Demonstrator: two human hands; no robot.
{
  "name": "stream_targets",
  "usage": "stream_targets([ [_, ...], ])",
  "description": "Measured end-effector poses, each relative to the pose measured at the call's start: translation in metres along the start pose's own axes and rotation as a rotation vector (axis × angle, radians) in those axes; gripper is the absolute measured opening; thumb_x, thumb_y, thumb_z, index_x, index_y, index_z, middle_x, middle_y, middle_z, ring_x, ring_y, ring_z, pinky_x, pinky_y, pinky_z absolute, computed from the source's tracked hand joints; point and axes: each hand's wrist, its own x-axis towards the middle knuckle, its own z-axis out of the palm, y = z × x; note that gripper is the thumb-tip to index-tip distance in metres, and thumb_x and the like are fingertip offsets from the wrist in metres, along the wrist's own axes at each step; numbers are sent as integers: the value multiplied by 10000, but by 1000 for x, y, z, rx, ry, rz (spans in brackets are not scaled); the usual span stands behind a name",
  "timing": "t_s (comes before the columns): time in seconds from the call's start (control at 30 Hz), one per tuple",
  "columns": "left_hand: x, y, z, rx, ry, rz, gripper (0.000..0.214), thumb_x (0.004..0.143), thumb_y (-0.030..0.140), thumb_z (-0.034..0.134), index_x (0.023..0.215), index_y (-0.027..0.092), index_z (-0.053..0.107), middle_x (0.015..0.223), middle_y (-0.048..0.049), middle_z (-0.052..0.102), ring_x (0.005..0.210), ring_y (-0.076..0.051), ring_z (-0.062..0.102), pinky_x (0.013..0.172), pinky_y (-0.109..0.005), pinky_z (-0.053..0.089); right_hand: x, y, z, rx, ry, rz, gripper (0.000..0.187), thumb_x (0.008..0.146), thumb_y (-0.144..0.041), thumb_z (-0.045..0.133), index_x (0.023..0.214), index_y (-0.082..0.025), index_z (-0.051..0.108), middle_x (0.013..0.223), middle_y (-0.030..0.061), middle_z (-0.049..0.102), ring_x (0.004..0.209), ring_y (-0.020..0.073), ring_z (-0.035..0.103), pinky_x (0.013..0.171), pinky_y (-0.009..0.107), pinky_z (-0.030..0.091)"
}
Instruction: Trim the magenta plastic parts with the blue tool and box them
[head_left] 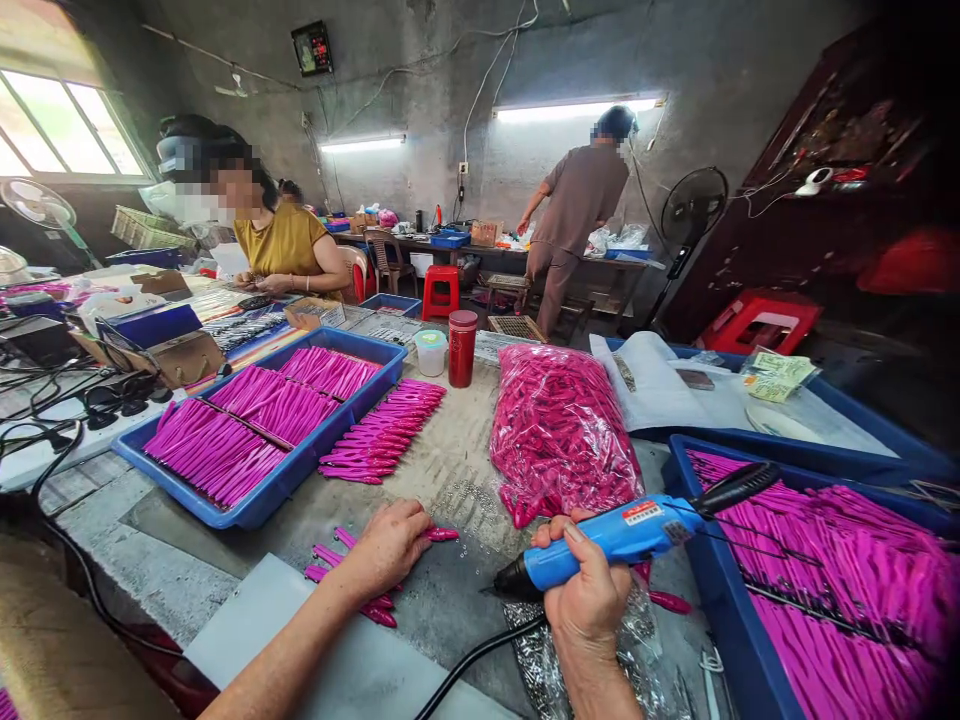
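Note:
My right hand (583, 590) is wrapped round a blue electric screwdriver (622, 535) whose black tip points left and down toward the bench. My left hand (388, 548) lies fingers-down on a few loose magenta plastic pieces (352, 575), pinching one that sticks out to the right (442, 534). A clear bag of small screws (645, 640) lies under my right wrist. The tool's black cord (472, 662) trails toward me.
A blue tray (247, 510) of magenta parts sits at left, a loose row of parts (386, 432) beside it, a bag of pink pieces (559, 435) in the middle, another blue tray (731, 640) at right. A red flask (462, 348) and cup stand behind. Two other people work farther back.

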Motion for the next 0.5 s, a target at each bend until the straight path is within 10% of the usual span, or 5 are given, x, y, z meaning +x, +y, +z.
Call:
stream_targets([
  [0.5, -4, 23, -10, 179, -82, 112, 170, 908, 161, 425, 879, 191, 589, 931, -41, 600, 856, -176, 586, 747, -283, 443, 0, 0, 0, -11, 10, 7, 401, 508, -356, 723, 788, -177, 498, 524, -42, 527, 462, 143, 512, 495, 272, 429],
])
